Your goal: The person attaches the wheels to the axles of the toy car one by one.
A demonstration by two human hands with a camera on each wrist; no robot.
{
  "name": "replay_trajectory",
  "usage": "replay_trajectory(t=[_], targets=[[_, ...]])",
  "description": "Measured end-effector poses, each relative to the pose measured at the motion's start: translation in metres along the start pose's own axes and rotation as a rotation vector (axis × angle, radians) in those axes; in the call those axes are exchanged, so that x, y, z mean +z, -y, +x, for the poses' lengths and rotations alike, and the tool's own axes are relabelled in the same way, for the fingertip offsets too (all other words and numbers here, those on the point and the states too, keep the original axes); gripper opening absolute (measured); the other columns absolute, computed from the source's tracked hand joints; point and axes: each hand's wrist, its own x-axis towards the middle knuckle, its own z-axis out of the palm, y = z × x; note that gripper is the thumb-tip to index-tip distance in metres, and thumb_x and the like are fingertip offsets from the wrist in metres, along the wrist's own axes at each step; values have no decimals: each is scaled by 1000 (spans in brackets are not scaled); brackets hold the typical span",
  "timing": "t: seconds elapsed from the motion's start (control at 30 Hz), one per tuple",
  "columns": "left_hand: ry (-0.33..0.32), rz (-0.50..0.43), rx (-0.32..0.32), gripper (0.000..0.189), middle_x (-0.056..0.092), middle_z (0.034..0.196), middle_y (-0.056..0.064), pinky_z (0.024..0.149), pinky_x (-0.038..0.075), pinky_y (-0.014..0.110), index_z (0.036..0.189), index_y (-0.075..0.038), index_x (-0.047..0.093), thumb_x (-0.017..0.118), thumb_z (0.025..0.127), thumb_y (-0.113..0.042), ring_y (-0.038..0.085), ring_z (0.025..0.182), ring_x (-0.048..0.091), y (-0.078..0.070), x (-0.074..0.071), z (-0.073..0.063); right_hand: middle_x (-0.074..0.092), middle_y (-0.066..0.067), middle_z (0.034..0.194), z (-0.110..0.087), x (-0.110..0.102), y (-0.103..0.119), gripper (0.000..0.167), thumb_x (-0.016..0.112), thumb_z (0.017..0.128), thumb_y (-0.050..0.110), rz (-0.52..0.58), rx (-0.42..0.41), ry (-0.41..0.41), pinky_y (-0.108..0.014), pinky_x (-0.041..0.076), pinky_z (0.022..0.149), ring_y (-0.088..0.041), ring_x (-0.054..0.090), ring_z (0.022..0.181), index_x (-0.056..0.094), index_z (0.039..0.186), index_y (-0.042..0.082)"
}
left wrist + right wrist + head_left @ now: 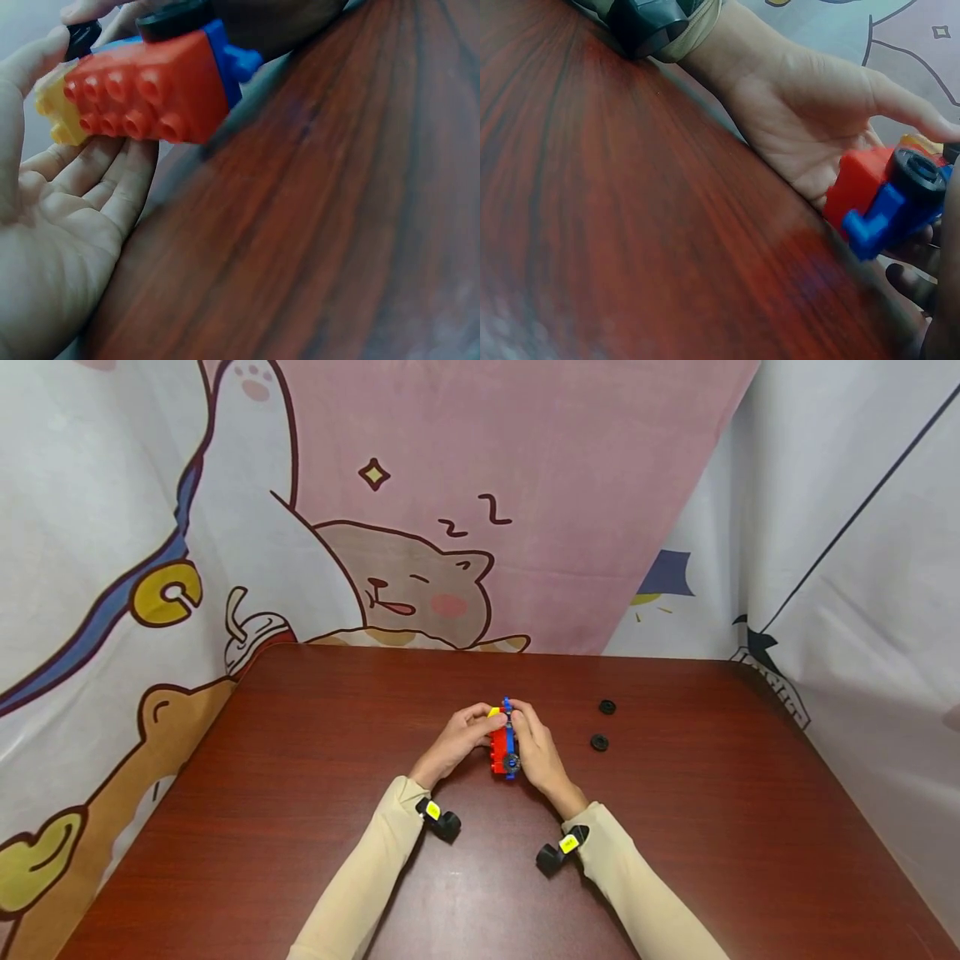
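Both hands hold a small toy block car [498, 752] tipped on its side over the table. Rows of studs cover its red brick [150, 90], with a yellow brick [66, 112] at the far end. Along the right side runs a blue base [900, 217] with a peg at its near end. One black wheel [919, 174] sits on the base near that peg. My left hand [456, 743] has fingers under the bricks and its thumb at another black wheel [84, 39] by the yellow end. My right hand [538, 750] grips the blue side, partly hidden by the car.
Two loose black wheels, a farther wheel [607, 707] and a nearer wheel [599, 742], lie on the brown table [720, 827] to the right of the hands. A printed cloth [570, 485] hangs behind the table's far edge. Each wrist wears a black camera.
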Motion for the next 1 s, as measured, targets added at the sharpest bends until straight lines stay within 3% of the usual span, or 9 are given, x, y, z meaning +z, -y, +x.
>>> replay_trajectory(t=[0.27, 0.9, 1.0], targets=[[1, 32, 11, 15, 67, 88, -4, 73, 56, 24, 101, -7, 61, 64, 96, -22, 10, 79, 65, 0, 1, -1, 66, -18, 101, -1, 0, -3, 43, 26, 110, 30, -34, -54, 6, -37, 50, 76, -26, 61, 84, 50, 136, 4], [1, 72, 0, 14, 65, 82, -4, 71, 56, 25, 99, -6, 62, 65, 96, -19, 11, 76, 63, 0, -1, 0, 68, -18, 110, -2, -2, -1, 36, 28, 110, 24, -73, -87, 37, -44, 50, 89, -28, 64, 100, 48, 132, 3], [-18, 67, -11, 15, 65, 83, -3, 71, 56, 25, 100, -6, 62, 65, 96, -20, 12, 76, 64, -1, 1, -1, 69, -17, 107, -2, -2, -1, 36, 30, 110, 23, -75, -76, 23, -42, 51, 84, -28, 64, 94, 49, 132, 4]])
